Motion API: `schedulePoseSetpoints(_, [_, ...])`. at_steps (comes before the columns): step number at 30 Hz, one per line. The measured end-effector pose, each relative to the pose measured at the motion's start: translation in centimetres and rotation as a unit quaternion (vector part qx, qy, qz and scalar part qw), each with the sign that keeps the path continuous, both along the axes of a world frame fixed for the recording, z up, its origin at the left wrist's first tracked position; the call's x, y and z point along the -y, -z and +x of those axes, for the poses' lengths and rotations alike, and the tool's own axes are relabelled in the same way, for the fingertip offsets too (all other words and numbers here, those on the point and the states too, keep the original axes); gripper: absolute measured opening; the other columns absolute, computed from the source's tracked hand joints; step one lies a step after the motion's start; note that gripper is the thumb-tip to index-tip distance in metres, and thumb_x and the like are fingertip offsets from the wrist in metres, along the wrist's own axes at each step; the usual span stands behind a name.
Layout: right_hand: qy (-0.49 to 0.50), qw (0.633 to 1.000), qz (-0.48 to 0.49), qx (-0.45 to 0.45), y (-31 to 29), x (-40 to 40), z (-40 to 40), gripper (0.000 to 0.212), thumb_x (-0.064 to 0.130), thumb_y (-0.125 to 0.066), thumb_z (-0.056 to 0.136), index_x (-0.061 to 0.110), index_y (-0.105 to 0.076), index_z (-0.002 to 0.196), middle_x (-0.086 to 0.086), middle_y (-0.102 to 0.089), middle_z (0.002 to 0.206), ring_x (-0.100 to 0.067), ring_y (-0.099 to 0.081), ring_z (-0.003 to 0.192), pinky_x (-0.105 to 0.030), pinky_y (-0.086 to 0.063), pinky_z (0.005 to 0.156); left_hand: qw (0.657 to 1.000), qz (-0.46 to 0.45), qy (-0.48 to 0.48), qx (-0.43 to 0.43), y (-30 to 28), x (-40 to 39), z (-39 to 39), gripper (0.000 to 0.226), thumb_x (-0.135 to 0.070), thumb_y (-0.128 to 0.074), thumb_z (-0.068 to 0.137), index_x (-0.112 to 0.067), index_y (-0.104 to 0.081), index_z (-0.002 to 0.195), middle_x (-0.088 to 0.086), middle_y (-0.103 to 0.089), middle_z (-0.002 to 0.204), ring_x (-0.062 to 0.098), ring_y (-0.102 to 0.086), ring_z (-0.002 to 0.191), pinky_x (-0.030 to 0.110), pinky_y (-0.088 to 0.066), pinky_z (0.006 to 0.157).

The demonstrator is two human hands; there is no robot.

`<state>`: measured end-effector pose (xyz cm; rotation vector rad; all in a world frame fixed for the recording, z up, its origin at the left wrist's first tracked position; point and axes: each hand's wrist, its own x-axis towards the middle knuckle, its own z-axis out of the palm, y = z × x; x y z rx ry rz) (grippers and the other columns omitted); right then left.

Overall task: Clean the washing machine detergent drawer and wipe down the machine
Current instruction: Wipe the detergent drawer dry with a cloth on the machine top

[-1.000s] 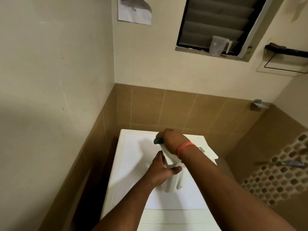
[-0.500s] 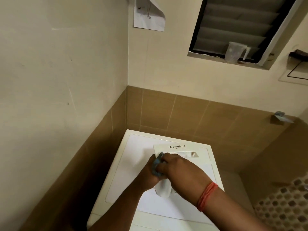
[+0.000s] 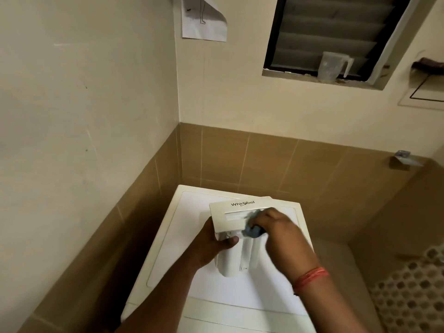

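**Head view: cloth now working the drawer's front panel**

Head view shows the change plainly: half a second back the blue cloth was bunched at the left end of the drawer's front, both hands close together over it — now the right hand (image 3: 278, 227) has carried the cloth (image 3: 253, 230) across to the right side of the panel, along the recessed handle slot. A second ago the drawer was held more end-on, with the right hand reaching over the top of it; since then its branded face has turned up toward the camera. I'd judge this as the front-panel wipe midway through, with the machine's own surfaces not yet attended to.

The detergent drawer (image 3: 236, 218) is out of its housing and held just above the washing machine (image 3: 182, 236) top, tilted so the panel faces up and the compartments trail back toward the person. The left hand (image 3: 211, 246) grips it from the left side, thumb curled over the edge just behind the panel. The right hand's fingers are curled round the cloth, pressing it against the panel.

The drawer itself is off-white plastic — a flat front with a printed logo and a long finger recess, behind it rounded, tube-like chambers. I can't make out any residue on it from here; the chamber insides are hidden.
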<state>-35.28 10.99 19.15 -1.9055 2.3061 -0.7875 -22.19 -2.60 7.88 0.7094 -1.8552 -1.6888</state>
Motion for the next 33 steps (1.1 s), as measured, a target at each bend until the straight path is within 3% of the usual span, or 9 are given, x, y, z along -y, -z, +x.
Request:
schedulePoseSetpoints(5, [-0.075,0.996,0.043,-0.020,1.2,2.7,5.8,0.052,-0.009,-0.044,0.077,0.015,-0.066,0.118,-0.005,-0.057,0.119,-0.020,-0.052,0.112,-0.024,-0.042,0.091,0.999,-0.019,0.018,0.021,-0.5,-0.3,0.5,0.036,-0.036,-0.065,0.082,-0.019,-0.056,0.113,-0.002,-0.065,0.112,0.003,-0.064,0.107,0.038,-0.051,0.100])
schedulePoseSetpoints(9, [-0.047,0.998,0.030,0.015,0.4,0.5,2.1,0.054,0.006,-0.041,0.060,0.024,-0.073,0.100,0.005,-0.063,0.103,-0.009,-0.057,0.098,-0.009,-0.036,0.083,0.999,-0.025,0.032,0.003,-0.2,0.3,0.3,0.059,-0.007,-0.075,0.081,-0.017,-0.052,0.135,-0.007,-0.065,0.128,0.014,-0.060,0.122,0.032,-0.049,0.102])
schedulePoseSetpoints(14, [0.126,0.991,-0.004,0.042,0.8,-2.3,-4.4,0.070,-0.024,-0.042,0.055,0.027,-0.073,0.093,0.011,-0.064,0.096,-0.009,-0.064,0.087,-0.002,-0.040,0.077,1.000,0.003,0.024,0.016,0.9,0.9,0.4,0.069,-0.019,-0.081,0.079,-0.026,-0.048,0.139,-0.010,-0.061,0.135,0.010,-0.056,0.127,0.041,-0.045,0.109])
schedulePoseSetpoints(18, [0.223,0.972,-0.003,0.073,1.1,1.6,-5.9,0.044,-0.011,-0.049,0.074,0.020,-0.072,0.096,-0.002,-0.071,0.093,-0.021,-0.065,0.088,-0.023,-0.046,0.073,0.999,0.005,0.036,0.020,1.3,1.1,0.2,0.071,-0.017,-0.081,0.079,-0.026,-0.046,0.140,-0.009,-0.060,0.137,0.010,-0.054,0.128,0.043,-0.044,0.110])
schedulePoseSetpoints(21, [0.262,0.957,0.054,0.111,0.7,6.1,-8.1,0.025,0.001,-0.055,0.085,0.012,-0.070,0.102,-0.013,-0.071,0.102,-0.030,-0.065,0.099,-0.022,-0.038,0.070,0.999,0.000,0.038,0.029,1.8,0.6,0.2,0.070,-0.015,-0.082,0.078,-0.025,-0.048,0.138,-0.009,-0.062,0.134,0.009,-0.057,0.126,0.042,-0.045,0.109])
schedulePoseSetpoints(26, [0.134,0.981,0.131,0.054,0.5,10.7,-3.3,0.018,0.006,-0.059,0.078,0.014,-0.073,0.085,-0.010,-0.072,0.094,-0.027,-0.067,0.088,-0.030,-0.052,0.076,0.998,-0.007,0.045,0.042,2.0,0.9,0.0,0.066,-0.014,-0.079,0.081,-0.026,-0.048,0.138,-0.007,-0.063,0.133,0.013,-0.057,0.126,0.040,-0.044,0.108])
schedulePoseSetpoints(30, [-0.012,0.991,0.133,-0.019,3.3,12.3,3.7,0.038,0.001,-0.051,0.068,0.025,-0.072,0.089,-0.005,-0.058,0.097,-0.025,-0.054,0.092,-0.029,-0.046,0.078,0.997,-0.026,0.047,0.061,1.2,0.5,-0.3,0.059,-0.003,-0.069,0.089,-0.026,-0.039,0.135,-0.022,-0.053,0.118,0.001,-0.052,0.122,-0.002,-0.036,0.087])
schedulePoseSetpoints(31, [-0.031,0.990,0.132,-0.035,3.6,12.3,4.1,0.043,-0.002,-0.051,0.066,0.025,-0.072,0.092,-0.004,-0.057,0.100,-0.025,-0.052,0.096,-0.029,-0.047,0.082,0.995,-0.037,0.060,0.074,1.0,0.4,-0.4,0.054,-0.004,-0.064,0.092,-0.023,-0.039,0.135,-0.019,-0.050,0.113,0.003,-0.052,0.120,-0.006,-0.032,0.082])
schedulePoseSetpoints(33, [-0.032,0.993,0.107,-0.027,3.5,12.2,3.4,0.047,-0.002,-0.054,0.067,0.029,-0.074,0.097,-0.002,-0.060,0.103,-0.024,-0.056,0.100,-0.030,-0.048,0.086,0.995,-0.045,0.063,0.068,1.1,0.6,-0.4,0.055,-0.010,-0.069,0.088,-0.031,-0.039,0.130,-0.019,-0.050,0.121,-0.005,-0.049,0.121,-0.002,-0.032,0.091])
